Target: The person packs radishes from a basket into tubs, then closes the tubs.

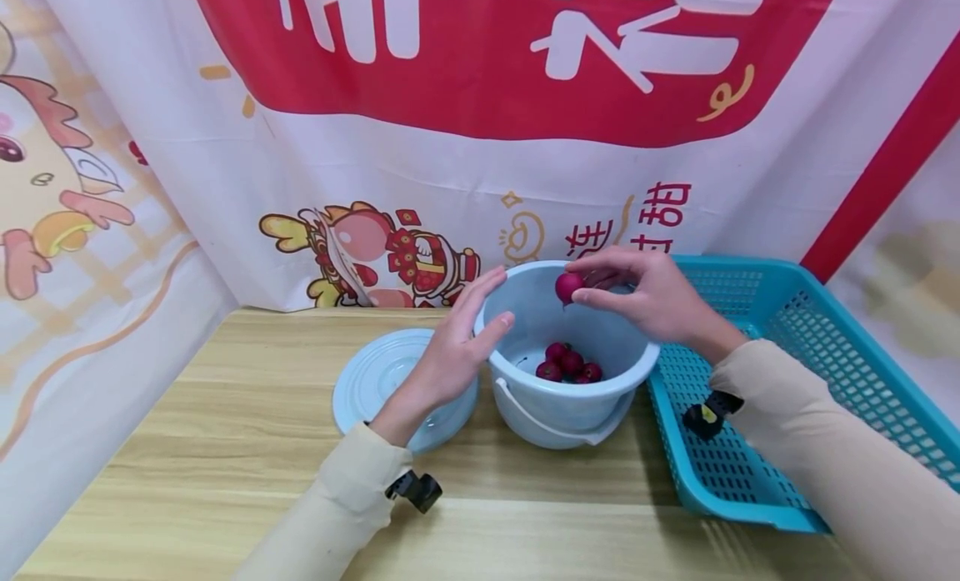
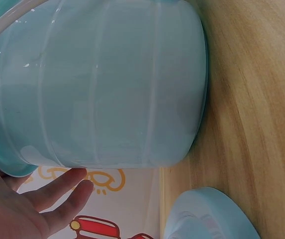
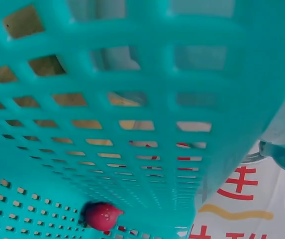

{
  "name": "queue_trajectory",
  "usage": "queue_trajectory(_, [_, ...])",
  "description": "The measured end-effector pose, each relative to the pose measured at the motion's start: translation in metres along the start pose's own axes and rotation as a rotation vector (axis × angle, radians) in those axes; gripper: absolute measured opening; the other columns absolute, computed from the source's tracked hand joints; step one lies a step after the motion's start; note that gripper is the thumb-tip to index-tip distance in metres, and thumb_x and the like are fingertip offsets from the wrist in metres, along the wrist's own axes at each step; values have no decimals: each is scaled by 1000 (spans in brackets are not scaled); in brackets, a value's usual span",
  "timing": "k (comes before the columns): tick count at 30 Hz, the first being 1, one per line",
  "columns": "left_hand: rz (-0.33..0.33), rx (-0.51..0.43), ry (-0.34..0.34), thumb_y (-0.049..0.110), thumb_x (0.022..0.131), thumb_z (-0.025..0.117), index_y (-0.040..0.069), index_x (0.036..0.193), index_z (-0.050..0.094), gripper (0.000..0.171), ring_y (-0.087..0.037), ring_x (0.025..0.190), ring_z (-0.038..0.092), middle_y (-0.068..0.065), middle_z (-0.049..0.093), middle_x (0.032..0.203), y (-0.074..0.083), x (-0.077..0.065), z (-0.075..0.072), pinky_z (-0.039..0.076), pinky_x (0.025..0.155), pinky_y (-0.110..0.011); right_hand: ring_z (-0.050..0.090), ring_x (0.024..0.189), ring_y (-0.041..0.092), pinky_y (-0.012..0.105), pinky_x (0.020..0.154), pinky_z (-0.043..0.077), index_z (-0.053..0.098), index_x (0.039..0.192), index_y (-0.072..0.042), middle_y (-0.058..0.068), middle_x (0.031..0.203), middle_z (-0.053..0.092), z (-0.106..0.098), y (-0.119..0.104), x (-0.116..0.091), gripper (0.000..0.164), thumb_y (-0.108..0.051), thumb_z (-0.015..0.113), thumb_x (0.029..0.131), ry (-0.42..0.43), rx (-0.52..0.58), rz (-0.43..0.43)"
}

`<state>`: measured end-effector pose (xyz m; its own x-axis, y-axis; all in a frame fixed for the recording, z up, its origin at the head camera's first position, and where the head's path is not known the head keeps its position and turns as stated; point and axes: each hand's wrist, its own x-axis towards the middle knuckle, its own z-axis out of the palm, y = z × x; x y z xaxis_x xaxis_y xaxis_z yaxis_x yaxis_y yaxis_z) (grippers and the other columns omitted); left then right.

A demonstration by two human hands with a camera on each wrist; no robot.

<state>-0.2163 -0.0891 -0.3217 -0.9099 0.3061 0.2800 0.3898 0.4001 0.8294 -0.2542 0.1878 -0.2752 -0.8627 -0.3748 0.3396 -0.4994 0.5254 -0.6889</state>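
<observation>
My right hand (image 1: 637,293) pinches a red radish (image 1: 568,287) between thumb and fingers, over the opening of a light blue bucket (image 1: 555,410). Several more radishes (image 1: 572,363) lie together on the bucket's bottom. At the bucket's left rim rests my left hand (image 1: 453,348), its thumb over the rim and its fingers along the outside. The left wrist view shows those fingers (image 2: 72,199) fairly straight and spread. A turquoise perforated basket (image 1: 757,513) stands to the right, partly under my right forearm. One radish (image 3: 101,216) is seen through or in it in the right wrist view.
A round light blue lid (image 1: 363,398) lies on the wooden table (image 1: 247,431) left of the bucket. The bucket's white handle (image 1: 540,423) hangs down in front. A printed white and red cloth (image 1: 420,181) hangs close behind the bucket and basket.
</observation>
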Motion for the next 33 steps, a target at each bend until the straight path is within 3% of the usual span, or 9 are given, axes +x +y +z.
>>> queue_trajectory(12, [2, -1, 1, 42, 109, 50, 25, 167, 33, 63, -21, 164, 24, 11, 26, 175, 0, -1, -1, 26, 129, -67, 69, 103, 21, 37, 86, 61, 74, 134, -22, 4, 124, 74, 5, 2, 2, 45, -31, 85, 91, -73, -93, -42])
queue_trajectory(26, [0, 3, -1, 43, 109, 50, 28, 167, 33, 63, -20, 164, 24, 13, 26, 175, -1, 0, 0, 27, 128, -68, 67, 100, 20, 44, 91, 56, 77, 129, -23, 0, 121, 76, 4, 4, 3, 41, -31, 86, 90, -125, -128, -51])
queue_trajectory(30, [-7, 7, -2, 47, 108, 50, 30, 167, 32, 64, -20, 164, 24, 14, 26, 175, -1, 0, 0, 27, 129, -68, 65, 107, 20, 50, 94, 56, 77, 128, -23, 0, 122, 76, 4, 4, 3, 40, -29, 87, 89, -151, -126, -53])
queue_trajectory(33, [-5, 5, -2, 48, 108, 50, 29, 167, 32, 64, -21, 164, 24, 13, 25, 175, 0, 0, 0, 27, 128, -68, 63, 112, 20, 48, 94, 55, 77, 128, -24, 0, 124, 76, 3, 3, 3, 40, -30, 87, 89, -167, -133, -54])
